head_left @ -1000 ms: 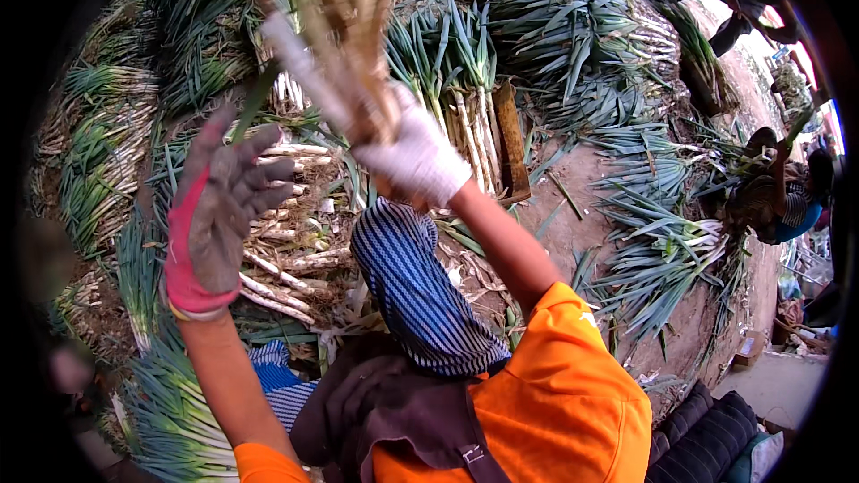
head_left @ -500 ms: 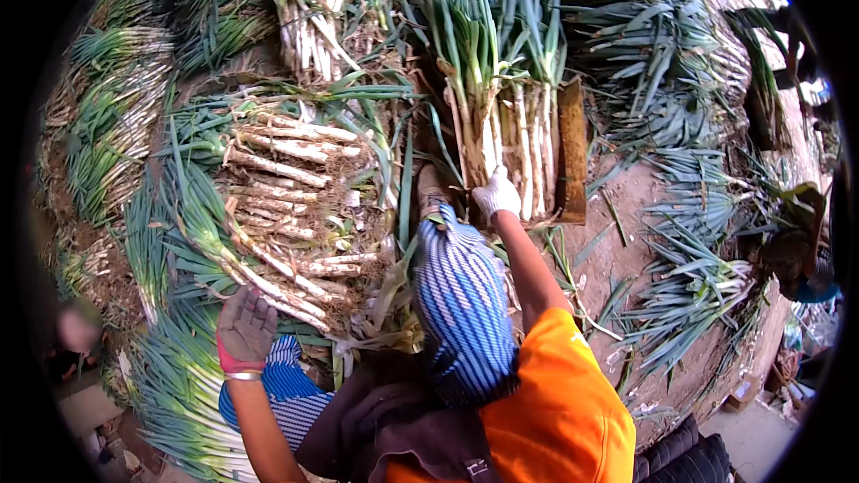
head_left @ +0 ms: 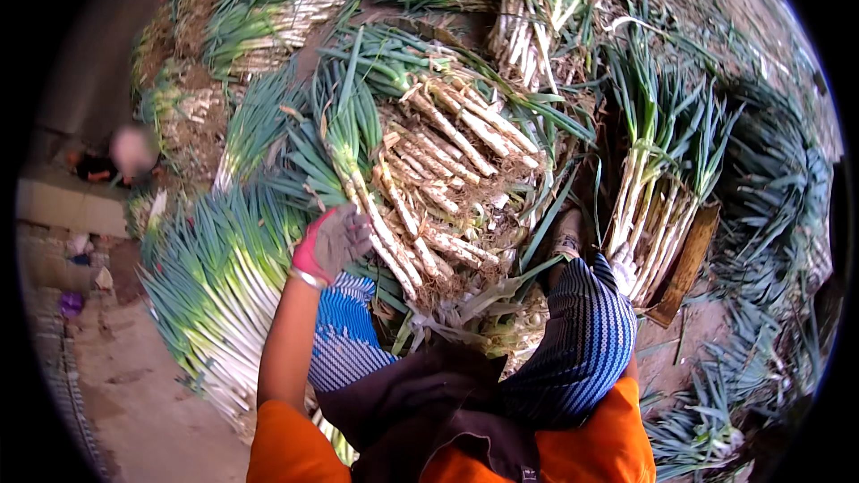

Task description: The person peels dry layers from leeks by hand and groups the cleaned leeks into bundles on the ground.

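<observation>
My left hand [head_left: 333, 243], in a grey glove with a pink cuff, is open with fingers stretched toward a few long green onions [head_left: 380, 231] lying across the near left of a pile. Whether the fingertips touch them is hard to see. My right hand [head_left: 624, 270], in a white glove, is at the root end of a bundle of green onions [head_left: 637, 188] standing against a wooden board [head_left: 687, 270]. Its fingers look closed on the stalk bases; my knee hides part of it. Between my hands lie untrimmed, soil-brown green onions [head_left: 456, 143] with roots on.
Cleaned green onions [head_left: 237, 304] with white stalks form a heap at the left. Another bundle [head_left: 532, 18] lies at the back, and more heaps [head_left: 769, 188] fill the right. Peeled scraps [head_left: 479, 309] lie before me. A person [head_left: 125, 156] is at the far left.
My view has swung left, so the pile and bundle appear farther right. My left hand's fingers now point toward the onions instead of upward. The right hand stays at the bundle's base, now partly behind my knee.
</observation>
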Motion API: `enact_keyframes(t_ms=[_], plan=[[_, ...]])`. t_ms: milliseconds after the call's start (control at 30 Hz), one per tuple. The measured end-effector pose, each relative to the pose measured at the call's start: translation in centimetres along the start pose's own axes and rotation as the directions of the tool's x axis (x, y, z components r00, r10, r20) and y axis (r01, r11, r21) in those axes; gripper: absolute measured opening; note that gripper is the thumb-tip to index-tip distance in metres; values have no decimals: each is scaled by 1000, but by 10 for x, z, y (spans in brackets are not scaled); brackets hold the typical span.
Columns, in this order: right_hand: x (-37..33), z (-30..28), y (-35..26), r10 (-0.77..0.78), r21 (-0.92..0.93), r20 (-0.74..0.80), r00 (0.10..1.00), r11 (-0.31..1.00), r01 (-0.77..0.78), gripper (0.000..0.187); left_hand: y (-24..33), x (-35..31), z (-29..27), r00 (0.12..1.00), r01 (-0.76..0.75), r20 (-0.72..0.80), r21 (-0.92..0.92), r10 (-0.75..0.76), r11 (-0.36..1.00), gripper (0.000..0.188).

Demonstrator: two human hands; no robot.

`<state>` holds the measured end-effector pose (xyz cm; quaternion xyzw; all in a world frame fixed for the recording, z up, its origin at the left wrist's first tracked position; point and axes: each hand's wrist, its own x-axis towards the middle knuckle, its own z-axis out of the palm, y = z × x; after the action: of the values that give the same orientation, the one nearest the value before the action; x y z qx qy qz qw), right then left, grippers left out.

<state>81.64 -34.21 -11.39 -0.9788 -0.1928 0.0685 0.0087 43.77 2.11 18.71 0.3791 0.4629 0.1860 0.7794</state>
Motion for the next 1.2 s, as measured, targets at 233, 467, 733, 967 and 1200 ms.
enact_keyframes(t_ms=[233, 467, 733, 967, 1200], plan=[[54, -152, -47, -375, 143, -155, 914, 907, 396, 54, 31, 30, -26, 976, -186, 60, -269, 209, 945, 39], [37, -240, -308, -794, 267, 258, 550, 606, 749, 44, 65, 7, -38, 917, -337, 54, -424, 395, 841, 39], [-68, -85, -488, -708, 346, -12, 706, 659, 667, 65, 67, -28, -61, 950, -311, -83, -350, 301, 884, 41], [-146, -46, -497, -817, 398, -258, 515, 396, 828, 61, 66, -29, -56, 954, -295, -39, -317, 298, 902, 39], [-102, -117, -479, -827, 567, -322, 461, 222, 794, 57, 62, -21, -31, 963, -261, -13, -307, 270, 915, 36]])
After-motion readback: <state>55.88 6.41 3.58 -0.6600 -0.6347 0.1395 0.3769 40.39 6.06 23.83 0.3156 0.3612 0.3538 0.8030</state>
